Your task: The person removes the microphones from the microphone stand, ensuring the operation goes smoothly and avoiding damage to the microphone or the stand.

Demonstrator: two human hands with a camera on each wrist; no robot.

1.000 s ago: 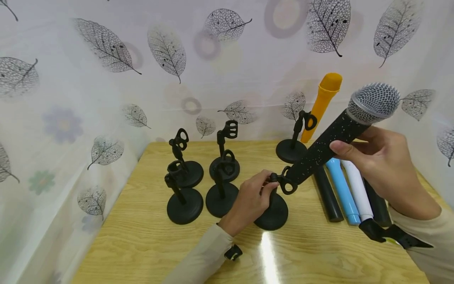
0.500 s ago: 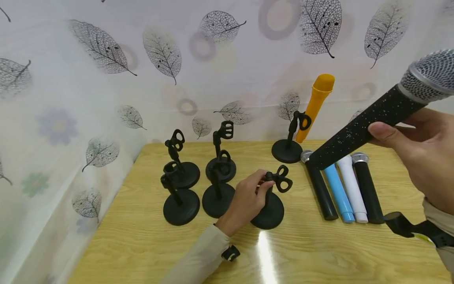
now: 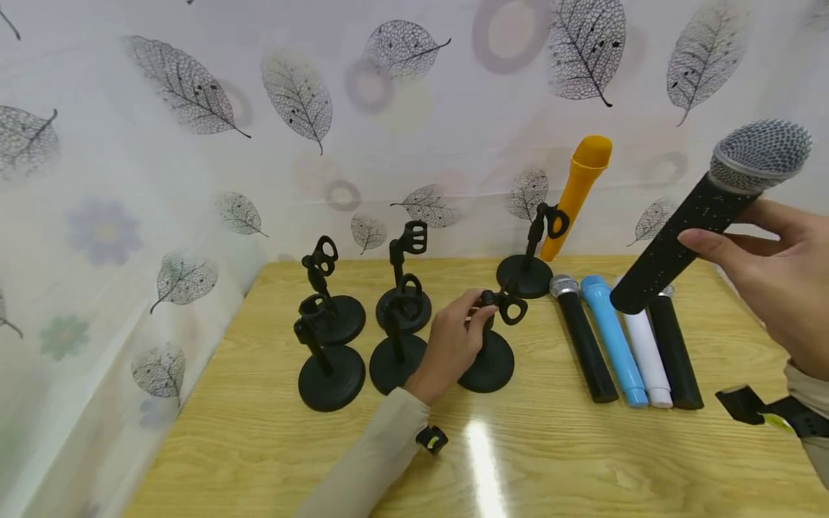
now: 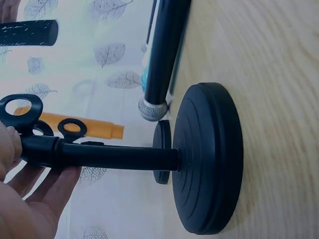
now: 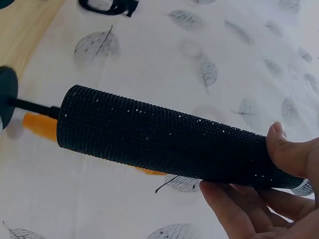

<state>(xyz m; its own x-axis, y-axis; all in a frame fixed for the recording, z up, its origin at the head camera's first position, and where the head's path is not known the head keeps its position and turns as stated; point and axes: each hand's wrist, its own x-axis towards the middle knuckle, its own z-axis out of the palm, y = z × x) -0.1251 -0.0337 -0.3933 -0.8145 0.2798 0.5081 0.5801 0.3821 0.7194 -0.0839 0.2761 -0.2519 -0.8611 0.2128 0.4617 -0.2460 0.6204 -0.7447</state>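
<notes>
My left hand (image 3: 450,345) grips a black desktop microphone stand (image 3: 488,367) at the top of its stem, just below the ring-shaped clip (image 3: 514,311). In the left wrist view the stand's round base (image 4: 207,159) faces the table and the clip holds nothing. My right hand (image 3: 784,266) holds a black speckled microphone (image 3: 680,237) in the air at the right, thumb on one side and fingers on the other. Its silver mesh head points up and right. In the right wrist view the lower end of the microphone (image 5: 149,137) extends away from the hand.
Several black stands (image 3: 332,378) with bare clips stand at the left. Another stand (image 3: 524,275) holds a tilted orange microphone (image 3: 576,194) at the back. A row of black (image 3: 586,349), blue (image 3: 615,342) and white (image 3: 650,360) microphones lies at the right, before a leaf-print curtain (image 3: 421,144).
The speckled microphone has come away from the clip, moving right with my right hand. The clip has tipped, and the stand has shifted slightly toward the back with my left hand on it.
</notes>
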